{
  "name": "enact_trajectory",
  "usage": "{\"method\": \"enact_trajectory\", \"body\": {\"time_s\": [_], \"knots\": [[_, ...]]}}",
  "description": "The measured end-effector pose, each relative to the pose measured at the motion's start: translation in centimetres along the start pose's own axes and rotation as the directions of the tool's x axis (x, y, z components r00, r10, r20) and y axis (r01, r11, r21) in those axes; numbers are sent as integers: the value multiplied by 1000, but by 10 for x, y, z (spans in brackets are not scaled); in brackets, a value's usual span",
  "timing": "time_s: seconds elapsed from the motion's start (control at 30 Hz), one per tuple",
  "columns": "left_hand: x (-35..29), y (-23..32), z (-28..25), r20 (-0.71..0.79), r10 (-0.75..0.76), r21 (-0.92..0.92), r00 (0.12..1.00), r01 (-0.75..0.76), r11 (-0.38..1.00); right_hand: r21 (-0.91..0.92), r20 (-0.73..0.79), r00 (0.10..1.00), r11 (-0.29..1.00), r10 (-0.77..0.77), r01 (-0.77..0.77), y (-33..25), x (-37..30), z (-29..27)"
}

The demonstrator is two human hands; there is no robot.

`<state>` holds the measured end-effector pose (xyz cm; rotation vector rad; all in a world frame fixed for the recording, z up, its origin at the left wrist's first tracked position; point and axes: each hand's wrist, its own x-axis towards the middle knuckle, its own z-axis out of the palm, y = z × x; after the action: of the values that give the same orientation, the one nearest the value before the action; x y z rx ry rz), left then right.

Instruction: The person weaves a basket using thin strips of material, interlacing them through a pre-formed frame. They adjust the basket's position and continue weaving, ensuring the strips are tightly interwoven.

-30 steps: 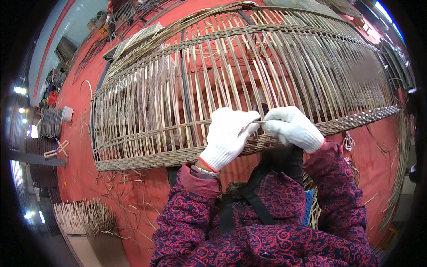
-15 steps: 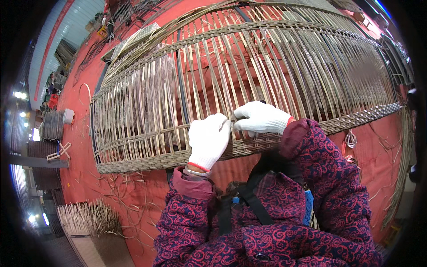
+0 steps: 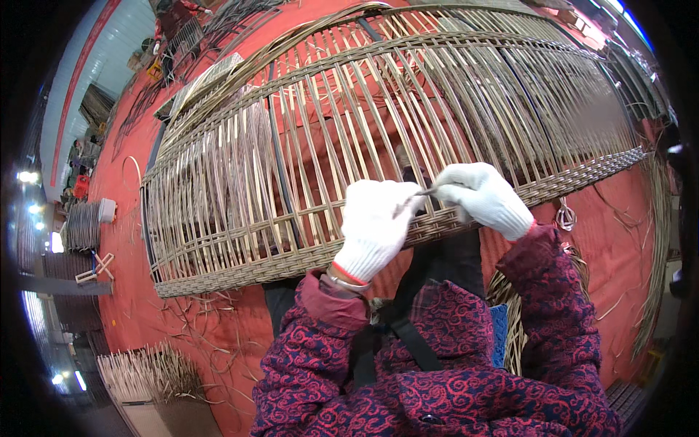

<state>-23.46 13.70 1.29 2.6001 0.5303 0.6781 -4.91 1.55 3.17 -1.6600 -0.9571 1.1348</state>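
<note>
1. Red floor covering point(image 3: 626, 240) is spreading under the whole work area, littered with loose strands and offcuts near the lower left.
2. Lying across that floor, a large curved frame of pale cane ribs point(image 3: 349, 138) is filling most of the view, arching away from the person and reaching almost from the left side to the right.
3. Its many thin upright ribs are standing close together with narrow gaps showing red between them, and a tightly woven brown band point(image 3: 240, 273) is running along its near lower edge.
4. The left hand in a white knit glove point(image 3: 375, 226) is resting against the woven band, its fingers curled in and pinching a thin brown weaving strand point(image 3: 426, 192).
5. The right hand in a white knit glove point(image 3: 484, 197) is sitting just beside the left, fingers closed narrowly on the same strand, above the band.
6. Both forearms, in dark red patterned sleeves, are coming up from the lower edge and meeting at the frame's near rim.
7. Open floor is lying to the left of the frame, where a coil of grey cane point(image 3: 81, 226) is sitting well apart.
8. A bundle of cut pale sticks point(image 3: 145, 371) is standing near the lower left corner.
9. Long loose canes point(image 3: 659, 240) are curving along the right edge, close beside the frame's end.
</note>
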Motion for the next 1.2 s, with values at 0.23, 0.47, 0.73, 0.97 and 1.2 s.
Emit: {"method": "enact_trajectory", "body": {"time_s": [0.23, 0.47, 0.73, 0.97, 1.2], "knots": [[-25, -29, -4, -204, -194, 183, 960, 232, 955, -353, 99, 995, 935, 29, 8, -5, 70, 38], [-15, -22, -6, -141, -103, 70, 985, 114, 991, -343, 327, 945, 931, -7, 126, -9, 69, 21], [-16, -10, 12, -23, -45, 411, 999, 51, 910, -383, 280, 959, 910, -51, 160, -1, 64, 24], [-15, -25, 11, -40, -313, 45, 949, 315, 948, -458, 284, 952, 855, -117, 242, 7, 59, 10], [16, 14, 35, -310, 218, 119, 925, -189, 975, -61, -21, 997, 995, 76, -77, 5, -16, -52]]}}
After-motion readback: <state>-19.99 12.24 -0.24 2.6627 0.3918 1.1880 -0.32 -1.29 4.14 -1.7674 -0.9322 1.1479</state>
